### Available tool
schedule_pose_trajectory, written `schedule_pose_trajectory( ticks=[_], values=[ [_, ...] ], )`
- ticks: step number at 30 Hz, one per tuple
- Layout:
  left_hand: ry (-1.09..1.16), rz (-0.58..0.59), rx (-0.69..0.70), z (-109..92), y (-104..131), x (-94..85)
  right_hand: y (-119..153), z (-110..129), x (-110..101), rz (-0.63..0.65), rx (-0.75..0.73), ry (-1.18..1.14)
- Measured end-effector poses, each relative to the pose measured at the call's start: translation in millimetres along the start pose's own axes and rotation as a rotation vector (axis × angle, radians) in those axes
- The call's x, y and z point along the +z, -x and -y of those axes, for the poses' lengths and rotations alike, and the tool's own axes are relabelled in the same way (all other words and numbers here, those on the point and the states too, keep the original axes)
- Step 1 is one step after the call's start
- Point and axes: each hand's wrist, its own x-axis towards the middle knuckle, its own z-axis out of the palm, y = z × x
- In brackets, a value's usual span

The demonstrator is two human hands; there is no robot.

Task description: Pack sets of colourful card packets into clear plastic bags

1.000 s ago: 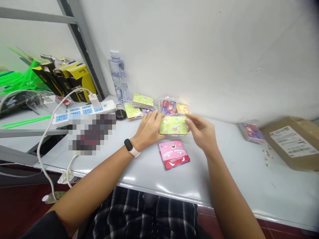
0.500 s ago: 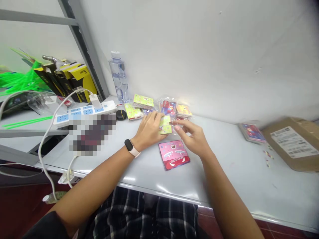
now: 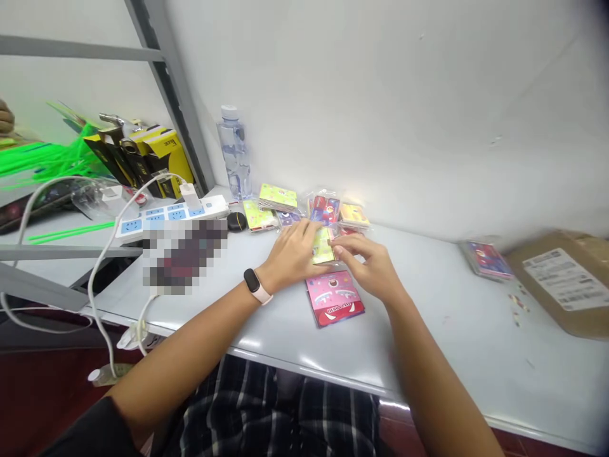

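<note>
My left hand (image 3: 295, 254), with a band on its wrist, curls over the left side of a yellow-green card packet (image 3: 323, 247). On the packet's right edge, the thumb and index finger of my right hand (image 3: 371, 261) are pinched together. Clear plastic shows around the packet, and my left fingers hide part of it. Just below both hands, a pink and red card stack (image 3: 334, 295) lies on the table (image 3: 280, 330). Behind them are more packets: a yellow-green pile (image 3: 278, 195), a red and blue one (image 3: 325, 208) and a yellow one (image 3: 354, 214).
A water bottle (image 3: 235, 155) stands against the wall. To the left are a power strip (image 3: 166, 218), a round black case (image 3: 236, 221), a blurred-out object (image 3: 185, 257) and a metal shelf post (image 3: 183, 108). At right lie a bagged card stack (image 3: 489, 259) and a cardboard box (image 3: 566, 279).
The whole view has shifted a little, moving the scene right and slightly down. Both hands stay at the yellow-green packet, and the right thumb has closed in nearer to its index finger.
</note>
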Motion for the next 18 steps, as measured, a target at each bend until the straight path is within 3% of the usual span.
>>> schedule_pose_trajectory(
  ticks=[4,8,13,16,18],
  values=[
    [-0.029,0.006,0.032,2.7,11.0,-19.4,0.0,0.4,-2.6,0.011,0.032,0.008],
    [-0.131,-0.006,-0.057,16.0,46.5,-58.7,0.1,1.5,-5.2,0.023,0.046,0.007],
    [-0.370,-0.036,-0.369,54.4,98.0,-111.2,-1.0,2.9,-7.0,0.011,0.053,-0.019],
    [-0.490,0.036,-0.499,82.6,116.1,-126.3,-1.8,3.3,-7.5,0.002,0.053,-0.015],
    [-0.461,0.103,-0.506,97.8,121.7,-127.9,-2.0,3.0,-7.9,0.003,0.050,-0.011]
  ],
)
